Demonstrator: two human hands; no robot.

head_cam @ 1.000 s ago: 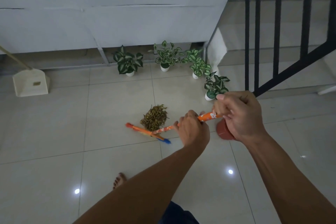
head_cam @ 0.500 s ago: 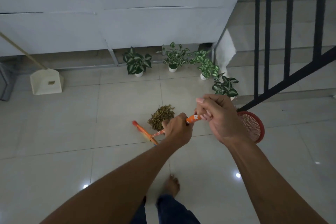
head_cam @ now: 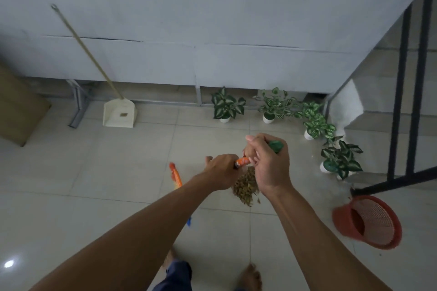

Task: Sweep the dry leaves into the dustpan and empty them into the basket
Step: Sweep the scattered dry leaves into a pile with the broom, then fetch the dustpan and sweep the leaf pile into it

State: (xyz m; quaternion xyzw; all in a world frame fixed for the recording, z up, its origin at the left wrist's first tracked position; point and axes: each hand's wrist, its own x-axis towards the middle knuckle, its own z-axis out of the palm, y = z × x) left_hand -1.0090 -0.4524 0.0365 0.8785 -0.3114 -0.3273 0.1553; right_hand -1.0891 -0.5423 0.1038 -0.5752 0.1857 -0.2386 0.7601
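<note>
Dry brown leaves, raked into one loose heap on the pale tiled floor, lie just below and beyond my knuckles, partly hidden behind my right wrist. Both my hands are wrapped on the long orange broom handle: my left hand is closed round it lower down to steer, and my right hand is curled shut near its green top end to drive the stroke, so the fingers of both are fully folded with no gap showing. The orange broom head sits on the floor to the left of my left fingers, apart from the heap, which I judge leaves it placed to push the leaves along. The cream plastic dustpan with its long wooden stick stands well away beyond my left hand against the grey wall, not yet brought to the pile. The red mesh plastic basket lies tipped on its side, well right of my right fingers. Small potted green plants line the wall beyond, so I would keep the strokes short to spare them
</note>
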